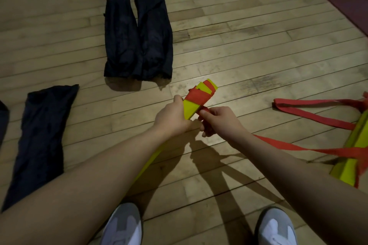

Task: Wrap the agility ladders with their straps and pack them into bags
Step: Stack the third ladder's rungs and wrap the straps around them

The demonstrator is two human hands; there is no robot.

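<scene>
Lower left: flat black bag (39, 137) on the wood floor (239, 49); two more bags (137, 32) up top. Center frame: left hand (172, 114) gripping the yellow ladder bundle (196, 101), right hand (217, 120) pinching its red strap (278, 146). Far right: second ladder bundle (352, 153), loose straps.

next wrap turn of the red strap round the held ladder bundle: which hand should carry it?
Right. The right hand already pinches the red strap beside the ladder bundle, with the slack trailing off to its side. The left hand grips the bundle and is better kept steadying it.
</scene>
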